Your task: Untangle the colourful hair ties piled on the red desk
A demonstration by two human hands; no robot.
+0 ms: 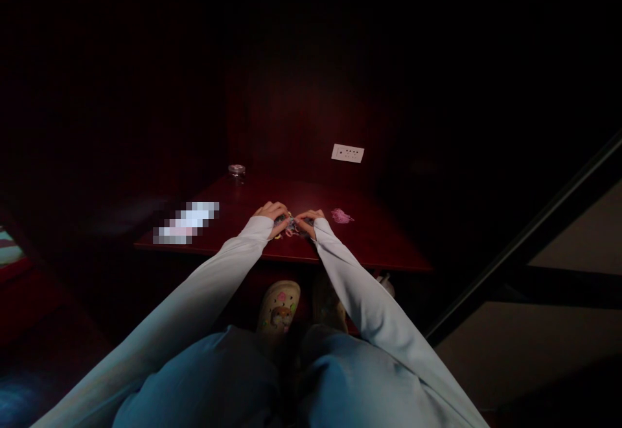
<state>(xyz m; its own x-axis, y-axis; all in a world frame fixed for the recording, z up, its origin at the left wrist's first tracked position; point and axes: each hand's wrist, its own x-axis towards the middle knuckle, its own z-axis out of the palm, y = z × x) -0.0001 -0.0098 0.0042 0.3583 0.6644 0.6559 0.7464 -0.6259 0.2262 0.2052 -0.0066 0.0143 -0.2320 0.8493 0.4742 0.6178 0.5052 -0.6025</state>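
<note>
Over the dark red tabletop (233,224), my left hand (272,212) pinches a small multicoloured bundle of what looks like yarn (291,226). Closed on the bundle's other side is my right hand (309,221), with its fingertips close to those of the left. Bits of yellow, pink and bluish strand show between and below the fingers; the rest is covered by them. Just right of my right hand lies a loose clump of pink yarn (342,215), touched by neither hand.
A clear lidded jar (236,174) stands at the back left. A bright pixelated patch (188,222) covers something on the left side. The back wall holds a white socket plate (347,153). Below the table's front edge are my beige clogs (279,308).
</note>
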